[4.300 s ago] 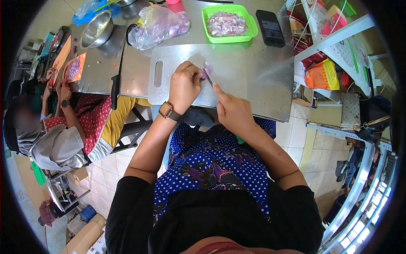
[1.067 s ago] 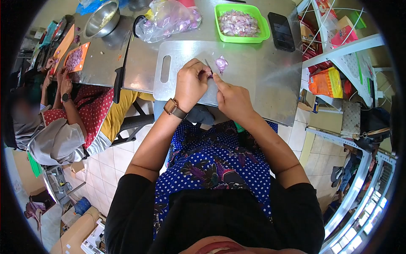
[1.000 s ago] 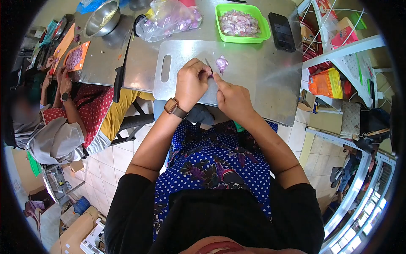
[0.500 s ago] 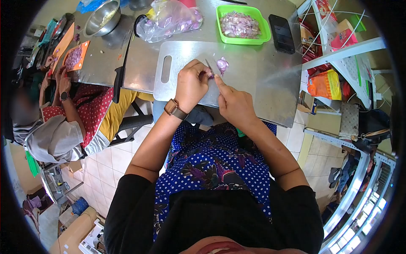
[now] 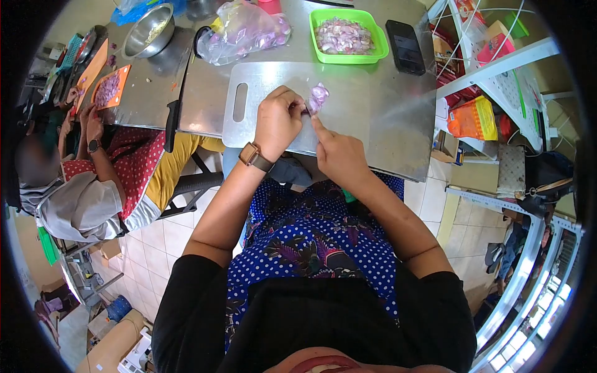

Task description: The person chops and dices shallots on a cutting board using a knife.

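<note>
Over the metal cutting board [image 5: 245,132], my left hand [image 5: 278,123] is closed, fingertips pinching a purple piece of shallot that is mostly hidden. My right hand [image 5: 342,155] is closed around a small knife [image 5: 307,111], index finger stretched along it towards the left fingertips; little of the blade shows and the handle is hidden in the palm. A small heap of sliced shallots [image 5: 319,93] lies on the board just beyond the fingertips. Farther back, a green plastic container [image 5: 379,56] holds many shallot slices.
A phone [image 5: 405,46] lies right of the container. Behind the board are a plastic bag [image 5: 245,34] of shallots and a metal bowl [image 5: 132,43]. A black-handled knife [image 5: 172,124] juts over the table edge. At left, another person works at an orange board [image 5: 123,81].
The knife blade, plainly visible and pointing away before, is now mostly hidden by the fingers. The slices appear closer to my fingertips. The whole view has shifted slightly.
</note>
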### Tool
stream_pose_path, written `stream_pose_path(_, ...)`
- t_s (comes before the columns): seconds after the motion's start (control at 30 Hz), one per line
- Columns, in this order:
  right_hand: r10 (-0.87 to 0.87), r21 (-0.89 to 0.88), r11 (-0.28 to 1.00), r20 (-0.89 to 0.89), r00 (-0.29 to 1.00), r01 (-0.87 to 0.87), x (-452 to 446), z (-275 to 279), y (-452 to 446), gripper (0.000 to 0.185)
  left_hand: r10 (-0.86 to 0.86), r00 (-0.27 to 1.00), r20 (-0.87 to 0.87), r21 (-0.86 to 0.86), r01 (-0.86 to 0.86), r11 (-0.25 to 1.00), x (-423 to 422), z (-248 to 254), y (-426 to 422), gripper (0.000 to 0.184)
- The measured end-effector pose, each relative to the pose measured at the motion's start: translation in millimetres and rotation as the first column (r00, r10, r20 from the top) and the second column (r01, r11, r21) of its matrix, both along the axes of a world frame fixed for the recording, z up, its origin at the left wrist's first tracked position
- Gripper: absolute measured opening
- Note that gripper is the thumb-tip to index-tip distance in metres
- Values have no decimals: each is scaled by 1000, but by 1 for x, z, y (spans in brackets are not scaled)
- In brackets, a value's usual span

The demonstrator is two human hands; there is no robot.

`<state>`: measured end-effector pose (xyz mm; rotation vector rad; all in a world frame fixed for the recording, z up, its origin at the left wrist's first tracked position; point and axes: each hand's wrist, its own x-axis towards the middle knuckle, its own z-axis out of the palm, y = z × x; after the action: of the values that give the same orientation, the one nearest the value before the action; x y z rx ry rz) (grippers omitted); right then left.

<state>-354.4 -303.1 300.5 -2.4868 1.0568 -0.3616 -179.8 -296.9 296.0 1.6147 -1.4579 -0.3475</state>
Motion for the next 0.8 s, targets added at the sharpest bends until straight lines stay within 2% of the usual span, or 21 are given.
stream_pose_path(0.13,-35,53,998,68,997,32,-18,1,6,47,-15,1000,-17,20,16,1000,-2,4,5,8)
stream_pose_path(0.33,-105,19,994,124,987,103,-23,0,-13,45,-70,986,151,-114,88,990,-11,6,1,10)
stream_pose_path(0.43,-100,-2,995,114,988,101,-24,-2,-13,44,-105,972,209,-99,128,987,-13,1,-8,12)
stream_pose_path(0.5,-95,-6,995,115,989,97,-24,-2,-11,44,-125,963,241,-7,130,991,-10,5,-11,15)
stream_pose_path(0.6,-76,-39,996,194,978,85,-18,0,-10,44,-157,976,154,19,156,988,-6,8,-14,13)
stream_pose_path(0.67,-55,-66,995,219,974,71,-12,-1,-12,45,-163,974,160,18,162,987,-4,7,-15,12)
stream_pose_path(0.8,-43,-77,996,151,988,55,1,-5,-23,45,-147,973,181,22,145,989,-6,6,-15,11)
